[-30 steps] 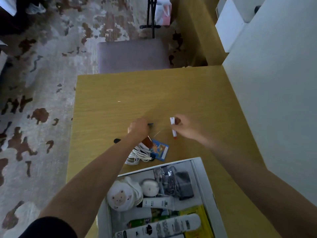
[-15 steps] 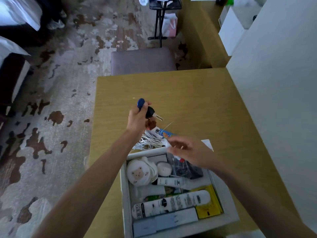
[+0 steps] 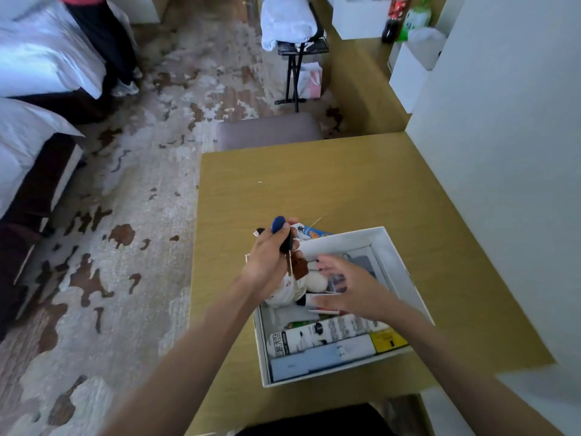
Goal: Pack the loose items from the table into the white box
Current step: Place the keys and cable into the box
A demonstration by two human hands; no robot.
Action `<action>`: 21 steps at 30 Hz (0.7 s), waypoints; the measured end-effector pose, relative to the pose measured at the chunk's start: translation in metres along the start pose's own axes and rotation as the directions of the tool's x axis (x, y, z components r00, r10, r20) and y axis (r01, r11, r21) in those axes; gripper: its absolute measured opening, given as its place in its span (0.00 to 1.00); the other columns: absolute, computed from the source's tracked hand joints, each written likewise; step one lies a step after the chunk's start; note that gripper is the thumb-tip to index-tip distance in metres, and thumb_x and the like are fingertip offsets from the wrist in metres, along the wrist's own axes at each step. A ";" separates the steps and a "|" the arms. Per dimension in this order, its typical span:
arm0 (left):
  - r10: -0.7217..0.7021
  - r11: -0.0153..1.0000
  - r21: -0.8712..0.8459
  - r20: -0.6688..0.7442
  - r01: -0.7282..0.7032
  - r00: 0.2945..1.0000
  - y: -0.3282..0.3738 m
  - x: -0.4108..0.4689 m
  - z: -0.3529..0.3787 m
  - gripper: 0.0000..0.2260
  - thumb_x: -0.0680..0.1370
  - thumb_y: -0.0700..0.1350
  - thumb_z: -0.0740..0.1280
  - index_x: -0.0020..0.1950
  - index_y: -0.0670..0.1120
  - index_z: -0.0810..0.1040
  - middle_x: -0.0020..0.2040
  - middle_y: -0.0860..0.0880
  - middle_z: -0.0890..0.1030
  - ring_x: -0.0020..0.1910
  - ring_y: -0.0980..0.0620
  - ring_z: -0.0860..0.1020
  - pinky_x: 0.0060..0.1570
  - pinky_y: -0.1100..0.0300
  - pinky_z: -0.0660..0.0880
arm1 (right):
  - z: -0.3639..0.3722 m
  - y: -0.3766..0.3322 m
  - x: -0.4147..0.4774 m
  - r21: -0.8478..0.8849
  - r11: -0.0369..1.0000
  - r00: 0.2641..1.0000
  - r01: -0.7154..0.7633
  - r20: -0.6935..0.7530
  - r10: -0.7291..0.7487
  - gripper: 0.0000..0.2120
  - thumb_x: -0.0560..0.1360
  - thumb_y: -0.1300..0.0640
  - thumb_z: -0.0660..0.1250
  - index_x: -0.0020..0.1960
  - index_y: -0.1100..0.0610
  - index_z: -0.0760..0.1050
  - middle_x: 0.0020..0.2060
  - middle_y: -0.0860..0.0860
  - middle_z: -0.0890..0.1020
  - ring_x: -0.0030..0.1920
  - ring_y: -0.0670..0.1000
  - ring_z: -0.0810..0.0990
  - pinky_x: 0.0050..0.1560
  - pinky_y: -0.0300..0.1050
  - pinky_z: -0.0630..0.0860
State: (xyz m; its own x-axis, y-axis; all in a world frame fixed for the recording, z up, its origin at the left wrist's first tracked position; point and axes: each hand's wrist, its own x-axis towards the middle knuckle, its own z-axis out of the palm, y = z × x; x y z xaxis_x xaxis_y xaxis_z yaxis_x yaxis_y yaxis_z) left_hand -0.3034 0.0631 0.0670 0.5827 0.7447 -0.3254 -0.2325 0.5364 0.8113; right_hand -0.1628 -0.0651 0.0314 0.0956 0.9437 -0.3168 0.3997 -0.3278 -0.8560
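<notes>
The white box sits on the wooden table, near its front edge. It holds tubes, a round white pad and other small goods. My left hand hovers over the box's far left corner, shut on a key with a blue-black head and a brown charm hanging below it. My right hand is blurred, fingers spread, low over the middle of the box. A blue card packet lies on the table just behind the box, partly hidden.
A grey stool stands at the table's far edge. A white wall runs along the table's right side. Patterned carpet and beds lie to the left, a folding stand with towels at the back.
The view has shifted and the box now sits closer under my hands. My left hand has brought the key over the box. My right hand, which held a small white stick, has reached into the box.
</notes>
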 end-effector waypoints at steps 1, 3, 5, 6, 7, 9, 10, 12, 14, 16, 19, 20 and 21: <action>-0.008 1.000 -0.007 0.024 0.008 1.000 -0.006 -0.004 0.005 0.10 0.83 0.40 0.54 0.49 0.42 0.74 0.35 0.49 0.70 0.30 0.54 0.66 0.33 0.60 0.68 | 0.001 -0.006 -0.001 0.125 0.992 1.000 -0.002 -0.006 0.002 0.43 0.63 0.39 0.77 0.72 0.42 0.61 0.60 0.31 0.72 0.60 0.29 0.71 0.53 0.29 0.73; -0.023 1.000 -0.004 0.055 0.023 0.998 -0.018 -0.011 0.015 0.10 0.82 0.39 0.54 0.46 0.43 0.73 0.36 0.49 0.70 0.31 0.54 0.66 0.36 0.60 0.66 | 0.003 -0.014 -0.001 0.163 0.986 1.000 0.014 -0.027 -0.010 0.37 0.64 0.43 0.78 0.69 0.45 0.66 0.59 0.35 0.76 0.60 0.34 0.75 0.55 0.35 0.74; -0.027 1.000 0.016 0.051 0.026 0.998 -0.026 -0.013 0.023 0.11 0.82 0.39 0.54 0.45 0.44 0.73 0.36 0.49 0.70 0.33 0.54 0.66 0.39 0.60 0.65 | 0.006 -0.019 0.001 0.060 0.996 0.994 0.067 -0.093 -0.062 0.17 0.70 0.50 0.74 0.56 0.51 0.76 0.47 0.43 0.83 0.48 0.41 0.81 0.48 0.42 0.77; -0.023 0.999 0.033 0.042 0.021 0.999 -0.028 -0.013 0.025 0.11 0.83 0.39 0.53 0.44 0.44 0.72 0.36 0.49 0.70 0.34 0.54 0.66 0.40 0.60 0.65 | 0.008 -0.021 0.000 0.038 0.996 0.990 0.085 -0.114 -0.080 0.07 0.73 0.54 0.70 0.49 0.54 0.78 0.40 0.47 0.83 0.41 0.43 0.81 0.42 0.44 0.76; -0.012 0.999 0.053 0.032 0.010 0.999 -0.030 -0.012 0.027 0.12 0.83 0.38 0.53 0.43 0.44 0.72 0.36 0.48 0.70 0.35 0.54 0.67 0.41 0.61 0.65 | 0.010 -0.019 0.000 0.056 0.995 0.990 0.085 -0.121 -0.078 0.05 0.76 0.56 0.67 0.44 0.57 0.77 0.35 0.50 0.82 0.36 0.46 0.79 0.39 0.46 0.74; 0.042 0.980 0.195 0.039 -0.049 0.998 -0.033 -0.009 0.024 0.12 0.83 0.38 0.53 0.43 0.45 0.72 0.38 0.49 0.71 0.38 0.54 0.69 0.45 0.62 0.66 | 0.011 -0.013 -0.001 0.164 0.986 0.990 0.017 -0.143 0.007 0.12 0.80 0.57 0.60 0.42 0.60 0.76 0.31 0.50 0.80 0.33 0.48 0.80 0.34 0.44 0.74; 0.070 0.946 0.312 0.060 -0.085 0.996 -0.034 -0.008 0.021 0.11 0.82 0.39 0.54 0.44 0.46 0.72 0.39 0.50 0.73 0.40 0.54 0.71 0.47 0.63 0.67 | 0.010 -0.010 -0.002 0.232 0.972 0.985 -0.026 -0.162 0.065 0.13 0.82 0.56 0.58 0.43 0.61 0.76 0.31 0.50 0.80 0.32 0.48 0.81 0.33 0.42 0.74; 0.120 0.844 0.510 0.117 -0.163 0.986 -0.037 -0.007 0.010 0.09 0.81 0.37 0.56 0.48 0.46 0.74 0.45 0.51 0.76 0.46 0.56 0.73 0.50 0.69 0.69 | 0.008 -0.004 0.000 0.331 0.941 0.961 -0.069 -0.230 0.152 0.14 0.82 0.56 0.57 0.47 0.63 0.77 0.30 0.50 0.81 0.31 0.49 0.82 0.31 0.43 0.73; 0.152 0.768 0.610 0.126 -0.197 0.980 -0.042 -0.005 -0.005 0.09 0.79 0.34 0.58 0.51 0.45 0.75 0.49 0.51 0.77 0.50 0.55 0.75 0.52 0.69 0.71 | 0.006 -0.003 0.005 0.367 0.926 0.931 -0.090 -0.298 0.209 0.13 0.82 0.56 0.58 0.49 0.62 0.78 0.32 0.53 0.83 0.31 0.50 0.82 0.30 0.45 0.73; 0.123 0.720 0.678 0.089 -0.150 0.988 -0.045 -0.006 -0.019 0.10 0.79 0.36 0.60 0.51 0.50 0.76 0.51 0.55 0.79 0.51 0.56 0.77 0.53 0.62 0.74 | 0.005 -0.003 0.012 0.376 0.918 0.906 -0.130 -0.331 0.264 0.11 0.81 0.55 0.60 0.49 0.59 0.78 0.35 0.54 0.84 0.32 0.50 0.83 0.30 0.45 0.74; 0.143 0.674 0.727 0.050 -0.135 0.988 -0.042 -0.010 -0.035 0.13 0.79 0.39 0.60 0.48 0.58 0.76 0.51 0.56 0.80 0.46 0.63 0.77 0.44 0.67 0.74 | 0.006 -0.007 0.023 0.351 0.912 0.884 -0.211 -0.330 0.332 0.09 0.81 0.55 0.60 0.48 0.57 0.78 0.37 0.54 0.84 0.36 0.51 0.84 0.31 0.44 0.76; 0.173 0.672 0.726 0.037 -0.145 0.984 -0.038 -0.011 -0.039 0.14 0.79 0.39 0.60 0.47 0.58 0.76 0.50 0.55 0.80 0.43 0.62 0.78 0.40 0.68 0.74 | 0.006 -0.009 0.028 0.342 0.911 0.881 -0.231 -0.325 0.345 0.09 0.81 0.55 0.60 0.49 0.57 0.78 0.38 0.54 0.84 0.38 0.53 0.84 0.33 0.45 0.78; 0.201 0.673 0.723 0.023 -0.155 0.979 -0.034 -0.011 -0.041 0.13 0.78 0.38 0.59 0.47 0.56 0.77 0.48 0.55 0.81 0.42 0.59 0.78 0.38 0.66 0.75 | 0.006 -0.010 0.032 0.333 0.911 0.883 -0.244 -0.313 0.351 0.08 0.81 0.55 0.60 0.50 0.57 0.77 0.39 0.54 0.84 0.41 0.54 0.85 0.36 0.47 0.80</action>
State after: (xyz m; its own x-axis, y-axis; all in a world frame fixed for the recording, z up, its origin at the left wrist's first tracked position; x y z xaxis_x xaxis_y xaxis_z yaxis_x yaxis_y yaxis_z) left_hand -0.3336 0.0526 0.0228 0.5417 0.8280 -0.1449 0.3164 -0.0411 0.9477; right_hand -0.1691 -0.0321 0.0279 0.5096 0.7319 -0.4523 0.0367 -0.5437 -0.8385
